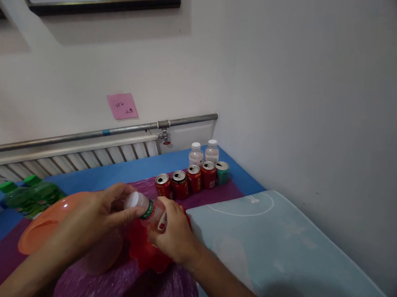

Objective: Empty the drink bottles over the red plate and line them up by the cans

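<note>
A small clear plastic bottle point(152, 209) with a white cap and a green-and-red label is held tilted in front of me. My left hand point(104, 207) grips it at the cap and neck, thumb in front and fingers behind. Around the lower body of the bottle wraps my right hand point(177, 239), partly covering the label. Just below both hands is a red dish with a scalloped rim point(145, 253), partly hidden by my right hand. An orange plastic basin point(34, 237) lies behind my left forearm, beside a pale translucent round container point(102, 254).
Several opened drink cans point(180, 184) stand in a row at the back, with two white-capped bottles point(196, 154) behind them. Green-capped bottles point(36, 194) lie at left. Purple plastic sheeting point(169, 290) and a light blue mat point(246, 241) cover the surface. A radiator point(124, 150) and walls bound it.
</note>
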A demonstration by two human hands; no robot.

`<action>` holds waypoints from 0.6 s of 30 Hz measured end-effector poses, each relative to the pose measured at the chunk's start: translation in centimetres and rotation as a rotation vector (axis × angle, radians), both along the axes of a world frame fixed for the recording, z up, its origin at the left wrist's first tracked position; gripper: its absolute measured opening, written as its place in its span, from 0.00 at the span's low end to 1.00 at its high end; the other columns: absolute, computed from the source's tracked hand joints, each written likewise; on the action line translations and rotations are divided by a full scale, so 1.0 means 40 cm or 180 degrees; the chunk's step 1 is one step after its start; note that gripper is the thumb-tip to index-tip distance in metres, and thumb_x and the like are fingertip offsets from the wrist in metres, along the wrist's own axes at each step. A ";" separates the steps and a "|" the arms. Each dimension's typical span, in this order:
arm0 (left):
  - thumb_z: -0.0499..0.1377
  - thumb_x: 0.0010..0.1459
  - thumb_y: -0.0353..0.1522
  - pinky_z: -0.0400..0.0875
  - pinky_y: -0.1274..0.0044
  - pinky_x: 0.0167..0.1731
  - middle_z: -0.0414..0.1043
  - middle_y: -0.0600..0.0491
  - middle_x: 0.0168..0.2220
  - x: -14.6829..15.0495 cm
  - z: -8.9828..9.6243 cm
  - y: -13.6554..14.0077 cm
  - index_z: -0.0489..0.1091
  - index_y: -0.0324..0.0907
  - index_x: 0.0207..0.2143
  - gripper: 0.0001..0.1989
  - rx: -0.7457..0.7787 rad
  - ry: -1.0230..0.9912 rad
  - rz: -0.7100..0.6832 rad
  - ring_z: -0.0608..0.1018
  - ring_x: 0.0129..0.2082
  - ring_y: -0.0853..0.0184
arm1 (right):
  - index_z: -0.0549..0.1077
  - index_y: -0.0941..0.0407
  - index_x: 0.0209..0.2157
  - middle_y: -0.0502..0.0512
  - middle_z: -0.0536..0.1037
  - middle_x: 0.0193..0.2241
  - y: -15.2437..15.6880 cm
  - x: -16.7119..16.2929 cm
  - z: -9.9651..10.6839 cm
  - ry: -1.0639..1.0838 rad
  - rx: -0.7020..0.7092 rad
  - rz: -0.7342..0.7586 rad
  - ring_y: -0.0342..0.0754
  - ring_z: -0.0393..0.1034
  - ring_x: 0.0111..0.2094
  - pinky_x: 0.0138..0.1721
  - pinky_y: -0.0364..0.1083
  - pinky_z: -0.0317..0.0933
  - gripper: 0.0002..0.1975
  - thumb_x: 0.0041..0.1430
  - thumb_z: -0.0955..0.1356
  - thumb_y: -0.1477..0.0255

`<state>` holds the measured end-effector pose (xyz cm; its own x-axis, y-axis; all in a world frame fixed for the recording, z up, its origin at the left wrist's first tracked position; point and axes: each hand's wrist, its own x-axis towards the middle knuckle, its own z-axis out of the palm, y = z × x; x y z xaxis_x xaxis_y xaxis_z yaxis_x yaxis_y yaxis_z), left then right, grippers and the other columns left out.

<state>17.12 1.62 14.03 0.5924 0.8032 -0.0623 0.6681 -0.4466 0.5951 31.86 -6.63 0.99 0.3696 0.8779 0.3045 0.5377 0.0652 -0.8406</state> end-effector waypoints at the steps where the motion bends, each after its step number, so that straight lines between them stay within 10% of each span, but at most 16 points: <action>1: 0.59 0.45 0.59 0.69 0.71 0.37 0.80 0.54 0.37 0.001 0.000 0.001 0.73 0.49 0.39 0.28 0.0058 0.0041 0.0001 0.80 0.38 0.57 | 0.66 0.57 0.59 0.61 0.75 0.54 0.000 -0.001 -0.001 -0.0010 -0.0011 -0.0003 0.58 0.68 0.55 0.57 0.56 0.61 0.37 0.45 0.74 0.75; 18: 0.59 0.42 0.57 0.67 0.76 0.27 0.78 0.54 0.27 0.063 0.037 -0.001 0.79 0.49 0.30 0.24 0.0681 0.0073 -0.0327 0.76 0.27 0.62 | 0.63 0.57 0.63 0.63 0.73 0.58 -0.006 -0.004 -0.008 0.0309 0.0187 -0.0002 0.59 0.66 0.58 0.61 0.56 0.60 0.46 0.43 0.78 0.67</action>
<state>19.63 1.58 15.52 0.6721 0.7352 0.0885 0.6250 -0.6273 0.4647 31.71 -6.88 0.66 0.4003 0.8593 0.3183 0.4541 0.1157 -0.8834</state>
